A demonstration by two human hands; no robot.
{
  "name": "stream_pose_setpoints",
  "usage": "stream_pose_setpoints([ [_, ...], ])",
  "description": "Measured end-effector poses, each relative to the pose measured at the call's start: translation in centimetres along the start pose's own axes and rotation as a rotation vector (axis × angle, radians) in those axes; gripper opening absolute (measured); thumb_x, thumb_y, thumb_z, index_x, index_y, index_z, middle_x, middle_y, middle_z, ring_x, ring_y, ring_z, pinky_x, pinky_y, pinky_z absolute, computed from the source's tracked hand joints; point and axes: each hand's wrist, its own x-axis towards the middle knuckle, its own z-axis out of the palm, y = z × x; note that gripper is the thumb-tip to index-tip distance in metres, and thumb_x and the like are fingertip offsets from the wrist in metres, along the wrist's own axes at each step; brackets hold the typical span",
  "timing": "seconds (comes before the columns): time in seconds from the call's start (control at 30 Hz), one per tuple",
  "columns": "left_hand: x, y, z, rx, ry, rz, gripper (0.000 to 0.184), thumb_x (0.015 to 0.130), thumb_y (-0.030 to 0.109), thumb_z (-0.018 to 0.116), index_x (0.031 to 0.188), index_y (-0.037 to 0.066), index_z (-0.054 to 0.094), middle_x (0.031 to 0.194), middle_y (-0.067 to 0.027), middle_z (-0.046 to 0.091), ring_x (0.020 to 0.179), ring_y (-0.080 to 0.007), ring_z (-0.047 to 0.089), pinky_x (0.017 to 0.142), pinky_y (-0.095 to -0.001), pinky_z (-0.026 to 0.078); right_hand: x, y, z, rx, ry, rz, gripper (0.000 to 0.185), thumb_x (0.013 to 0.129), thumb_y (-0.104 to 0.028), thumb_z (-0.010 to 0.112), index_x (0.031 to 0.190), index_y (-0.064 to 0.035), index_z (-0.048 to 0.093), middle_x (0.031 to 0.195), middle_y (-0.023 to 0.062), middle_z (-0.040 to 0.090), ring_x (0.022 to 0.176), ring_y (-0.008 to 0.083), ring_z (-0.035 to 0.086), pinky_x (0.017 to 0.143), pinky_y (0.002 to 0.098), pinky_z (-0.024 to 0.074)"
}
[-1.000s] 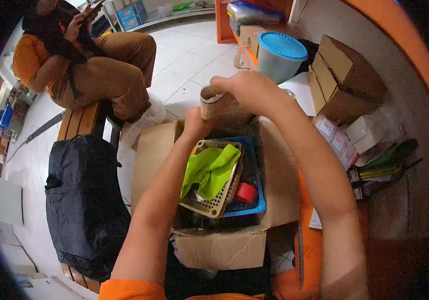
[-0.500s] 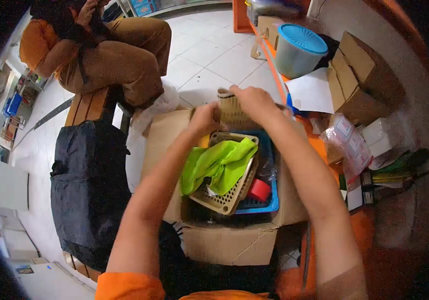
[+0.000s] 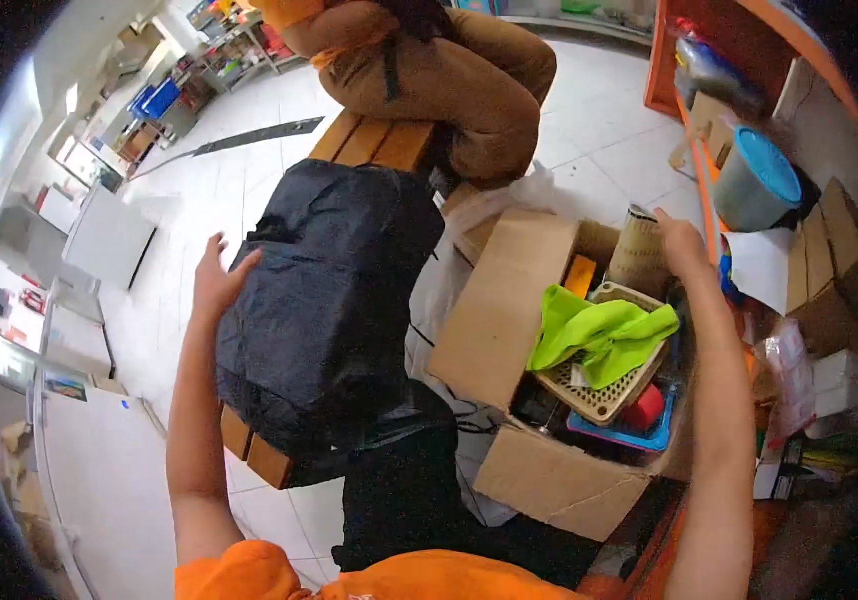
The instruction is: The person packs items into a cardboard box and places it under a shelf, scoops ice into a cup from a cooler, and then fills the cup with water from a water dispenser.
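Observation:
My left hand (image 3: 221, 278) is raised over the left side of a black bag (image 3: 339, 270), fingers apart and holding nothing. My right hand (image 3: 682, 243) is at the upper edge of a rolled tan sheet (image 3: 639, 250), with its fingers pinched at the rim. The roll stands upright in the back of an open cardboard box (image 3: 509, 300). In the box, a bright green cloth (image 3: 604, 335) lies on a beige perforated basket (image 3: 604, 400), above a blue tray (image 3: 654, 436) with a red roll (image 3: 644, 408).
A person in brown trousers (image 3: 469, 85) sits on a wooden bench (image 3: 384, 145) beyond the bag. At right are a blue-lidded tub (image 3: 757, 180), a white sheet (image 3: 761, 265), a cardboard carton (image 3: 829, 260) and plastic packets (image 3: 787, 385).
The view has swung left, so box and bag appear further right. My left hand has left the roll and moved left over the bag, its fingers spread. My right hand remains at the roll.

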Motion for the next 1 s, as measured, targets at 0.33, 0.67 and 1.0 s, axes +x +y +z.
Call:
stream_pose_setpoints([
  [0.33,-3.4,-19.2,2.1,-0.623,-0.778,-0.705,0.098,0.088,0.071,0.056,0.142,-0.009,0.045,0.137,-0.0236,0.057,0.123,-0.0371,0.058,0.106,-0.0478,0.043,2.4,-2.9,-5.9,-0.125,-0.415,-0.12,0.052,0.083,-0.031,0.076,0.122,-0.0055,0.052,0.111,0.026,0.066,0.106,0.0444,0.063,0.086,0.0512,0.0518],
  [0.67,-4.7,-16.7,2.9,-0.474,-0.304,-0.385,0.078,0.085,0.057,0.072,0.114,-0.015,0.064,0.104,-0.0223,0.071,0.093,-0.0296,0.069,0.082,-0.0381,0.054,2.3,-4.6,-3.0,-0.195,-0.275,-0.031,0.031,0.086,-0.017,0.069,0.115,-0.0093,0.061,0.107,0.0249,0.068,0.102,0.044,0.065,0.084,0.052,0.052],
  [1.0,-4.0,-18.7,3.7,-0.347,-0.215,-0.265,0.069,0.087,0.053,0.071,0.117,-0.009,0.065,0.111,-0.0192,0.07,0.102,-0.0294,0.066,0.091,-0.0375,0.05,-9.9,-5.0,-14.1,-0.034,-0.044,0.127,0.046,0.084,-0.015,0.072,0.126,-0.0088,0.054,0.101,0.0252,0.067,0.097,0.0439,0.065,0.081,0.0493,0.0515],
])
